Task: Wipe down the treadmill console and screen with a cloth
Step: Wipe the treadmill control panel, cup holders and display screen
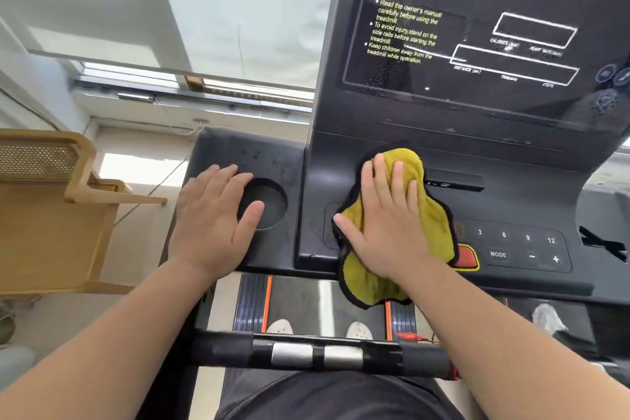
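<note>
**treadfan22:** ok so from the head cam, what's going on with the hands?

**wipeguy:** The right hand [388,218] is flat and open, fingers spread, palm pressing down on a mustard-yellow microfibre cloth with black stitched edging [433,222]. Not gripping it, just pinning it flat. The cloth sits on the black plastic treadmill console [511,201], left of the button panel, and its lower end hangs off the console's front edge over the belt.

**treadfan22:** and the other one?

**wipeguy:** The left hand [214,218] is open too, empty, resting palm down on the console's left wing. Its thumb lies over the rim of the round black cup holder [269,201].

**treadfan22:** where's the screen in all this?

**wipeguy:** The glossy black screen panel [477,27] rises right behind the cloth, well above it, apart from it. It has yellow CAUTION text on the left and white outlined boxes, and you can see specks and smudges on the glass.

**treadfan22:** anything near the cloth?

**wipeguy:** A red stop button with a yellow border [468,257] peeks out just beside the cloth's right edge, partly covered. Right of that are the grey number keys 3, 6, 9, 12 [514,235] with MODE, minus and plus under them. Below it all is a black handlebar with silver pulse sensors [317,353], and a light wooden chair [51,201] stands off to the left.
</note>
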Tool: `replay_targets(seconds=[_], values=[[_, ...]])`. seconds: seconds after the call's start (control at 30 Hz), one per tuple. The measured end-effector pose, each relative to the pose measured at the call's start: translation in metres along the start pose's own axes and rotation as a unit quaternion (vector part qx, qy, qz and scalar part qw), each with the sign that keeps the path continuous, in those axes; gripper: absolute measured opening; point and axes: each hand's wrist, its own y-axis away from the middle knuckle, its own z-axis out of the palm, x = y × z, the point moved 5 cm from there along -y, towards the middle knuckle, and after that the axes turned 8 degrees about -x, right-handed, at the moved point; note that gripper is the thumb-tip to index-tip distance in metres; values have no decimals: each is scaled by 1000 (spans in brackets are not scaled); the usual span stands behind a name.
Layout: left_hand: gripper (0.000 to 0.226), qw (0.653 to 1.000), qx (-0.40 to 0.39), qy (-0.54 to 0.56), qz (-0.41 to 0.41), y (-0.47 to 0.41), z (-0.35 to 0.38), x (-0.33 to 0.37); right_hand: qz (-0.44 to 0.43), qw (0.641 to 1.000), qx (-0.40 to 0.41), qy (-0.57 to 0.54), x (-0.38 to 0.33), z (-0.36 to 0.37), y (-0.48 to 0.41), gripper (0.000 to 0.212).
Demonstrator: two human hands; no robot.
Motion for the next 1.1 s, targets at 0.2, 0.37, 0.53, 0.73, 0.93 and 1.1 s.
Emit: replay_targets(seconds=[0.2,0.37,0.53,0.73,0.93,1.1], values=[[62,1000,11,7,7,0,1,-2,-132,991,-10,11,-91,2,-8,75],[62,1000,16,5,11,0,1,-1,-198,980,8,34,-78,23,20,77],[61,1000,17,17,8,0,-1,1,-42,998,-12,37,1,12,24,108],[61,1000,13,15,9,2,-1,0,-17,1000,-18,0,-52,5,9,109],[61,999,24,21,13,2,-2,-1,-167,985,5,53,-97,22,20,81],[61,1000,3,1,-3,1,1,2,-127,990,2,63,-11,20,26,95]])
